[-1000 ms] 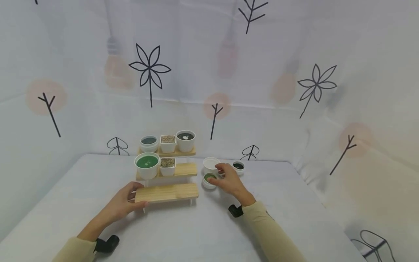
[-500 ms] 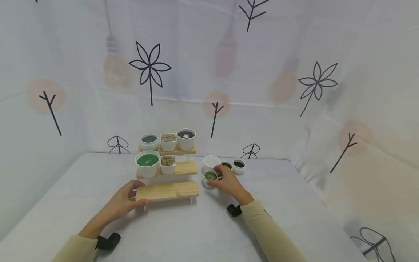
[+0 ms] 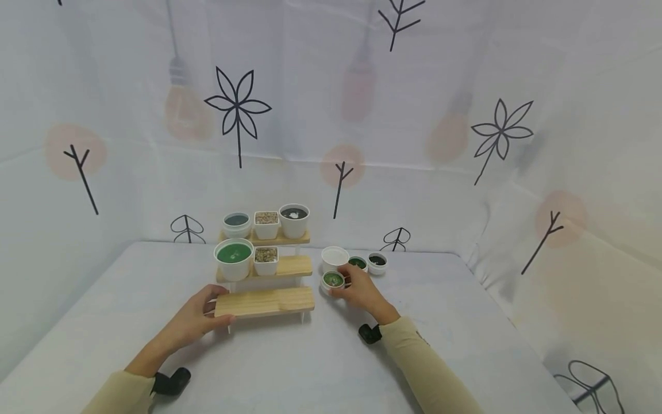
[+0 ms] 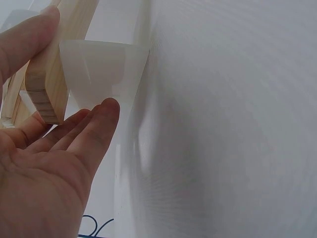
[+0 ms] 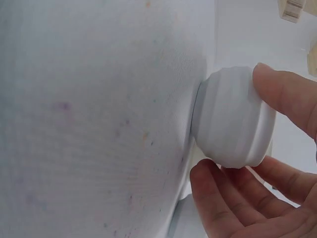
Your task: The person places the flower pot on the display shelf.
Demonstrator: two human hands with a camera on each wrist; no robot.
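A three-step wooden stand [image 3: 265, 303] with clear legs is on the white table. My left hand [image 3: 193, 316] holds the left end of its lowest step; in the left wrist view, the thumb lies on the board [image 4: 45, 94] and the fingers reach beneath beside the translucent leg [image 4: 101, 69]. My right hand [image 3: 366, 293] grips a small round white pot [image 3: 333, 280] with green contents between thumb and fingers, right of the stand. In the right wrist view, the ribbed side of this pot [image 5: 230, 116] shows, its base close against the table.
On the middle step are a green-filled pot [image 3: 234, 261] and a square pot [image 3: 266, 261]. Several pots, including a dark-filled one [image 3: 294, 221], fill the top step. Behind my right hand stand a white bowl [image 3: 334, 259] and two small pots [image 3: 377, 263].
My right hand has closed its fingers around the small green-filled pot and drawn slightly left. A second small pot behind it shows more now. My left hand stays on the stand.
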